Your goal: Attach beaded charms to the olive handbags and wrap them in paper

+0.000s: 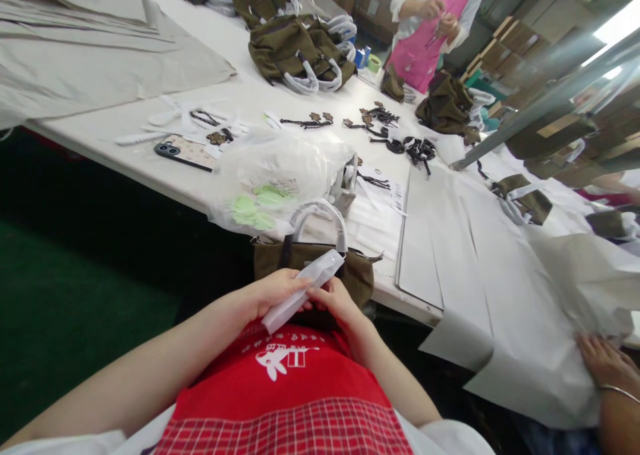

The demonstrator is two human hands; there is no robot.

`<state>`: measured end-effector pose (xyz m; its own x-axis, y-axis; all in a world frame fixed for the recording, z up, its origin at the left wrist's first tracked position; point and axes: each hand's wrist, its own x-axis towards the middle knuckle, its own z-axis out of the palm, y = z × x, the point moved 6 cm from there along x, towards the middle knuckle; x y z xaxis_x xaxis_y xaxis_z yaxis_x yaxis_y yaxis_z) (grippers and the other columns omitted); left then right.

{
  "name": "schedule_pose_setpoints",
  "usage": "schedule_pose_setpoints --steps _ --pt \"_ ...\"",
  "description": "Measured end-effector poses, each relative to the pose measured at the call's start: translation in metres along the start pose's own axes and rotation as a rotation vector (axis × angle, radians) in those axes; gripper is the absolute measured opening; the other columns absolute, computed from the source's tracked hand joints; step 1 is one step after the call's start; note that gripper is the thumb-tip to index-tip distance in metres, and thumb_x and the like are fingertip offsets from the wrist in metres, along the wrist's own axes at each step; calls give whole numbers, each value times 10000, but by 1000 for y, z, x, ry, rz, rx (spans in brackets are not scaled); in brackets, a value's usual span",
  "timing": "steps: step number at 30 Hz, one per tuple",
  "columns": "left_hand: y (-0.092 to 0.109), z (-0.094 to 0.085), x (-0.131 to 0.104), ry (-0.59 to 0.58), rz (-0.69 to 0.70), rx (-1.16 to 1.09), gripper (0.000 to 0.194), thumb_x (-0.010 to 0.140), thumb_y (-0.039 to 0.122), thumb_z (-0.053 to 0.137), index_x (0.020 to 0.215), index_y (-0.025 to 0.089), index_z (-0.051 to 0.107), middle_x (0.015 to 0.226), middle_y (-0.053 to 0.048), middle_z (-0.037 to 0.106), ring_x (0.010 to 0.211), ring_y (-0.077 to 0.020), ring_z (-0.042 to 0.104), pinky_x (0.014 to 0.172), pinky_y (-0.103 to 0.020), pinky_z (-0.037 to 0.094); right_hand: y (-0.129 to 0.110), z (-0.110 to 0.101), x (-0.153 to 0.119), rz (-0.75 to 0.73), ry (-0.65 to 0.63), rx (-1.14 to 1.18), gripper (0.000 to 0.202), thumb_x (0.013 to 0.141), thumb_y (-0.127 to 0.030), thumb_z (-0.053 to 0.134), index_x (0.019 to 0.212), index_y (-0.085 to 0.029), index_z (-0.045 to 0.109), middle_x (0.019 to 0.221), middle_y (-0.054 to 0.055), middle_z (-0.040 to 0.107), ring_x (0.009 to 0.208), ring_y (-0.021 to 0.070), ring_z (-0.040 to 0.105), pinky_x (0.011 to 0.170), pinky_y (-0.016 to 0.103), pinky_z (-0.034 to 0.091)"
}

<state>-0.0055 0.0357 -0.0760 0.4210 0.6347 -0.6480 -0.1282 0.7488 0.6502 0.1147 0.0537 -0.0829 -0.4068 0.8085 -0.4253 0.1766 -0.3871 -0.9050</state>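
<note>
In front of my body I hold a folded white strip of wrapping (320,270), slanting up to the right. My left hand (277,288) grips it from the left, thumb on top. From the right, my right hand (341,300) pinches its lower side; some fingertips are hidden behind it. Just beyond both hands, an olive-brown handbag (361,278) with dark trim stands at the table edge. White wrapping covers its raised handle (320,205). Whether the strip is joined to the bag, I cannot tell.
A clear plastic bag (280,165) with green pieces lies behind the handbag, beside a phone (184,152). Dark cords (420,150) and several olive bags (295,48) are farther back. A co-worker in a pink apron (417,48) stands opposite; another person's hand (607,362) touches paper (530,335) at right.
</note>
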Motion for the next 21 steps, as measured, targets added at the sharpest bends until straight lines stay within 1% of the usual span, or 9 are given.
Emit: schedule_pose_setpoints --steps 2,4,6,9,12,15,19,21 --pt "4 -1 0 -28 15 16 506 632 540 774 883 109 685 767 -80 734 624 -157 641 643 -282 511 -2 -5 -2 40 42 102 300 710 -443 655 768 -157 589 564 -13 586 435 95 473 415 206 348" --pt "7 -1 -2 -56 32 41 500 651 554 757 869 109 694 784 -76 731 620 -145 627 637 -270 505 -2 -9 -2 61 94 155 337 712 -497 637 715 -175 540 514 -29 552 402 92 463 394 205 341" --pt "10 -1 -4 -92 56 80 506 661 571 744 862 109 697 805 -74 726 617 -134 614 629 -260 498 0 -10 -1 66 111 165 373 723 -544 619 700 -186 513 485 -41 530 378 86 448 374 202 326" --pt "8 -1 -3 -107 69 150 522 643 580 754 860 109 690 795 -67 713 608 -136 607 608 -260 489 5 -8 2 88 156 136 405 743 -585 584 673 -198 485 443 -56 496 333 75 405 335 197 280" --pt "1 -2 1 -93 42 166 553 601 590 772 878 120 680 741 -48 697 568 -144 601 569 -268 476 8 -9 4 112 237 87 412 743 -568 581 601 -206 445 387 -70 436 287 61 344 305 194 220" --pt "-2 -4 3 -69 39 155 552 579 591 779 862 129 673 710 -38 687 545 -141 592 547 -262 458 7 -11 3 124 262 94 411 724 -547 596 567 -204 434 373 -68 427 275 52 323 299 194 188" --pt "0 -5 0 -59 27 163 559 552 597 780 836 127 679 665 -32 673 539 -148 589 531 -255 443 4 -12 4 96 202 191 352 690 -515 623 669 -184 506 428 -48 503 321 75 412 324 190 268" --pt "1 -4 -2 -59 26 172 570 540 599 781 846 130 677 665 -30 675 539 -151 590 534 -260 449 5 -14 5 107 227 190 333 682 -499 616 675 -185 505 420 -52 500 316 75 407 322 189 273"
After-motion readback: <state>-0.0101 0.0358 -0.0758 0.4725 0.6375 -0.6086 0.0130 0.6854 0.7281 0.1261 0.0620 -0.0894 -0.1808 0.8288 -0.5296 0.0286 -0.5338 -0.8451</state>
